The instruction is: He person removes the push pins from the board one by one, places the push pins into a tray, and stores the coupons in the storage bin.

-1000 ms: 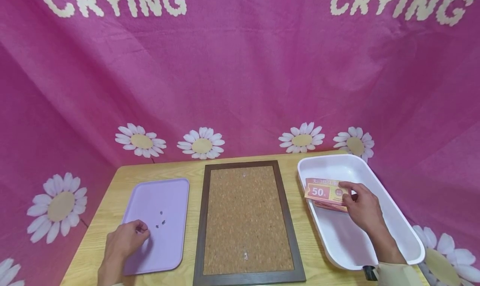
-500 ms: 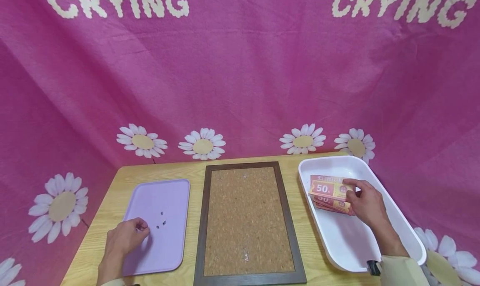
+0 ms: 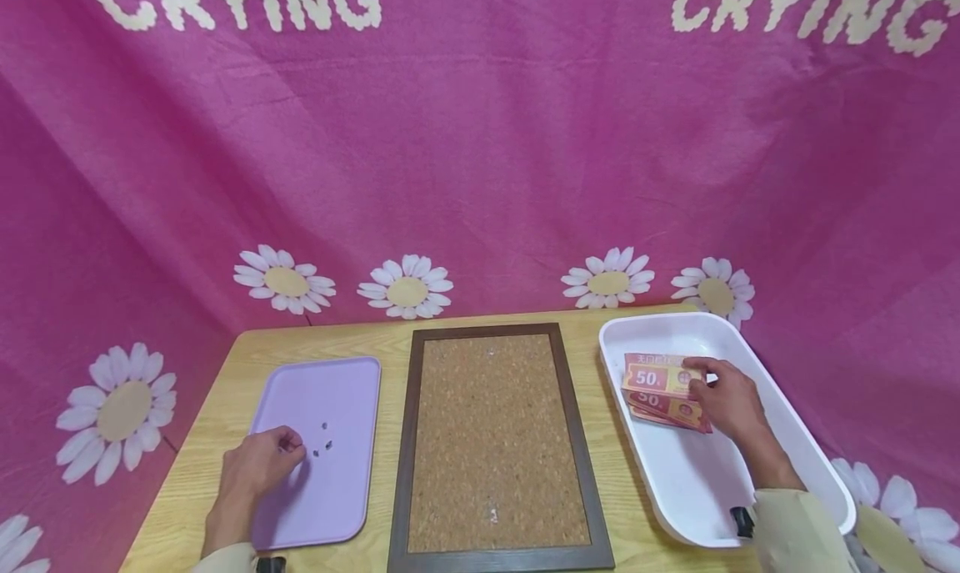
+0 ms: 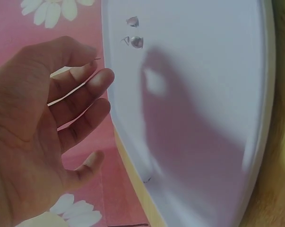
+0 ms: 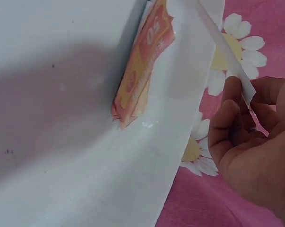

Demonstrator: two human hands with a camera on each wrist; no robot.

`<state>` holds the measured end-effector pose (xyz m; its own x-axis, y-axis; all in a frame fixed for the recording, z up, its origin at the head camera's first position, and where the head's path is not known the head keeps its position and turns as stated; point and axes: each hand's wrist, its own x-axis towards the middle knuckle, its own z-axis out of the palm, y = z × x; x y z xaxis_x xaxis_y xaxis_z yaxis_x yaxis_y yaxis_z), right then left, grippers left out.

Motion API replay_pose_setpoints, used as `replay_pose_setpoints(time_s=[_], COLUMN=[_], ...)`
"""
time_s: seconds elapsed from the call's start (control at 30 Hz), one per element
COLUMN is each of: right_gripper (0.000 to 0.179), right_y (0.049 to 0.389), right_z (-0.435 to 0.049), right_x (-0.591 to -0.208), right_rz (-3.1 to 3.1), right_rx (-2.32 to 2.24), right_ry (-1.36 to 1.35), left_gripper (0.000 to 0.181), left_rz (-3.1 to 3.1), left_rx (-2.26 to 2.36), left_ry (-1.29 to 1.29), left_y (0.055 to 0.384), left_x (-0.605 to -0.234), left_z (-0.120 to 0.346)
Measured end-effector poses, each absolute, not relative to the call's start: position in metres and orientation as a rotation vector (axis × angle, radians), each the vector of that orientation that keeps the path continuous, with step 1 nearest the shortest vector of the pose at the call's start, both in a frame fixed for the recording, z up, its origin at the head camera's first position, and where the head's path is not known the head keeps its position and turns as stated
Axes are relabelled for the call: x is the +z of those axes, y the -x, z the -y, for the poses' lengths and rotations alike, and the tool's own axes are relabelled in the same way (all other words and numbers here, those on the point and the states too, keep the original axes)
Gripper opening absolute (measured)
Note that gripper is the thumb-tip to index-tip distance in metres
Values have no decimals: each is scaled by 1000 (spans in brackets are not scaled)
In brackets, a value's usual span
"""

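Note:
My left hand [image 3: 258, 464] hovers over the lilac tray [image 3: 330, 506], pinching a thumbtack between thumb and index finger; its thin pin [image 4: 98, 58] sticks out past the fingertips in the left wrist view. On the tray lie several loose silver thumbtacks [image 4: 136, 42], just right of those fingers. At the other side, my right hand [image 3: 731, 402] grips the right end of a red and yellow coupon [image 3: 648, 379] marked 50. In the right wrist view this coupon [image 5: 232, 56] appears nearly edge-on, apart from a small pile of similar coupons [image 5: 137, 71] in the white basin [image 3: 705, 490].
Between tray and basin, a cork board [image 3: 495, 448] in a dark brown frame [image 3: 405, 473] lies on the wooden table [image 3: 262, 344]. Small shiny clear spots show on the cork. A pink curtain [image 3: 480, 156] with daisies hangs behind and at both sides.
The right hand has shifted the coupon slightly right and up, uncovering more of the pile beneath. My left hand has moved slightly right and farther forward over the tray, still pinching the thumbtack.

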<state>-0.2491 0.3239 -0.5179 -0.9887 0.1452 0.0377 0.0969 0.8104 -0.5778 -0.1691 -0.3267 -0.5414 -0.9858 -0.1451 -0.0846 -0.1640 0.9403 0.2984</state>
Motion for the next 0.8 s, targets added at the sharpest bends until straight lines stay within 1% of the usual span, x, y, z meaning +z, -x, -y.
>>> replay_pose_setpoints(time_s=[0.2, 0.6, 0.8], right_gripper=[40, 42, 42], right_y=[254, 262, 266], right_z=[-328, -331, -336], right_x=[-526, -541, -553], right_rz=[3020, 3192, 3273], right_rx=[915, 836, 689], right_ry=[217, 119, 42], left_gripper=[11, 10, 9], left_rz=[-3014, -2986, -2979], left_rx=[497, 501, 506], left_ry=[264, 283, 280], left_y=[171, 168, 165], left_x=[-545, -558, -562], left_z=[326, 326, 324])
